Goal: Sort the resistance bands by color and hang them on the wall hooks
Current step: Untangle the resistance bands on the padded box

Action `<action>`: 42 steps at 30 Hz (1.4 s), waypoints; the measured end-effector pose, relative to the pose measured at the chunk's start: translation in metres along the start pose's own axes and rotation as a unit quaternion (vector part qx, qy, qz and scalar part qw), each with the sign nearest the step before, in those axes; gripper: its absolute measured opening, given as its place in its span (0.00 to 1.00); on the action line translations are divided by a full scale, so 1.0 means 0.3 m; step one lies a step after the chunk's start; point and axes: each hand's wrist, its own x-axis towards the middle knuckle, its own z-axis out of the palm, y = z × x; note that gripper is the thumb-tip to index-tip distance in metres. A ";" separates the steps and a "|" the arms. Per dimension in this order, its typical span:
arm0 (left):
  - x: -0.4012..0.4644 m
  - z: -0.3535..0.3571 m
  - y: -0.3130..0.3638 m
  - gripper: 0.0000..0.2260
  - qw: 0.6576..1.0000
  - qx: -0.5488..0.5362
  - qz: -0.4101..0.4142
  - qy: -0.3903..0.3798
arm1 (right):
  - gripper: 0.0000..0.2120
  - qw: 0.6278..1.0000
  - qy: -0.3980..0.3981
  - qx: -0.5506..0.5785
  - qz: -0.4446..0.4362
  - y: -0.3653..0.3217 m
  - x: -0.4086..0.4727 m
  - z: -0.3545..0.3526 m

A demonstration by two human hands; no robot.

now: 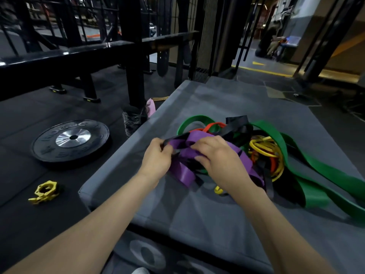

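Bands sit tangled center-right of frame on the grey mat (197,224): purple band (182,173), wide green band (308,171), thin yellow bands (262,148), orange band (215,125), black band (237,123). Your left hand (157,161) has a clenched grip on a black strip w/ purple at its edge; your right hand (219,157) presses fingers into the purple folds, exact hold unclear. They're prob. light, floppy, stretchy rubber, so they'll snag & spring; take purple at a free loop, not mid-knot. Weight plate (70,141) & yellow collar (45,191) lie lower left on the floor, clear of you. No wall hooks visible.
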 end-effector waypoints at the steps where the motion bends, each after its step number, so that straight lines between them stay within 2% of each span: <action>1: -0.002 -0.004 -0.007 0.06 1.000 -0.006 0.003 -0.008 | 0.14 1.000 -0.024 -0.003 0.017 0.000 0.000 0.012; 3: 0.005 -0.010 -0.027 0.09 1.000 -0.012 0.009 -0.023 | 0.17 0.998 -0.048 -0.020 0.029 0.000 0.003 0.032; 8: -0.012 -0.016 -0.016 0.07 0.998 0.019 0.039 -0.043 | 0.22 0.989 -0.125 -0.045 0.068 -0.011 0.027 0.036; 9: -0.015 -0.016 -0.012 0.06 0.997 0.025 0.048 -0.045 | 0.21 0.988 -0.119 -0.061 0.072 -0.012 0.027 0.032; 11: -0.024 -0.014 0.000 0.06 0.997 0.036 0.056 -0.037 | 0.16 0.992 -0.066 -0.068 0.088 -0.015 0.025 0.025; 15: -0.035 -0.023 0.020 0.03 0.987 0.142 0.079 -0.012 | 0.12 0.977 0.104 0.044 0.183 0.005 0.027 -0.007; 18: -0.024 -0.044 0.004 0.02 0.977 0.202 0.063 0.010 | 0.10 0.938 0.248 0.057 0.236 0.062 0.020 -0.069; 21: -0.013 -0.054 -0.007 0.02 0.977 0.206 0.050 0.035 | 0.09 0.902 0.296 0.075 0.305 0.104 -0.009 -0.105; 24: -0.008 -0.045 -0.015 0.05 0.977 0.206 0.028 0.036 | 0.16 0.850 0.348 0.134 0.372 0.135 -0.034 -0.126; 25: -0.010 -0.041 -0.015 0.06 0.980 0.196 0.011 0.029 | 0.16 0.830 0.366 0.151 0.392 0.141 -0.043 -0.140; 27: -0.029 -0.023 -0.002 0.07 0.992 0.109 -0.061 0.000 | 0.16 0.796 0.388 0.175 0.430 0.150 -0.065 -0.166; 30: -0.060 0.004 0.010 0.08 0.980 -0.069 -0.178 -0.055 | 0.16 0.778 0.367 0.238 0.450 0.138 -0.080 -0.163; 32: -0.073 0.017 0.021 0.08 0.965 -0.144 -0.207 -0.065 | 0.17 0.795 0.330 0.260 0.437 0.121 -0.090 -0.160; 33: -0.078 0.024 0.025 0.07 0.961 -0.170 -0.211 -0.064 | 0.19 0.822 0.297 0.233 0.427 0.117 -0.098 -0.157; 34: -0.086 0.033 0.035 0.06 0.957 -0.188 -0.211 -0.064 | 0.20 0.854 0.244 0.177 0.424 0.112 -0.107 -0.152; 36: -0.105 0.053 0.050 0.09 0.952 -0.211 -0.210 -0.066 | 0.20 0.898 0.150 0.004 0.414 0.089 -0.123 -0.136; 38: -0.122 0.075 0.062 0.11 0.949 -0.229 -0.201 -0.076 | 0.14 0.910 0.151 -0.160 0.351 0.047 -0.123 -0.116; 39: -0.130 0.084 0.069 0.12 0.948 -0.236 -0.197 -0.085 | 0.13 0.915 0.162 -0.191 0.318 0.034 -0.114 -0.101; 40: -0.133 0.090 0.075 0.12 0.945 -0.246 -0.193 -0.093 | 0.15 0.925 0.177 -0.190 0.278 0.027 -0.105 -0.092; 42: -0.136 0.095 0.088 0.12 0.942 -0.264 -0.176 -0.107 | 0.20 0.960 0.146 -0.126 0.205 -0.009 -0.084 -0.085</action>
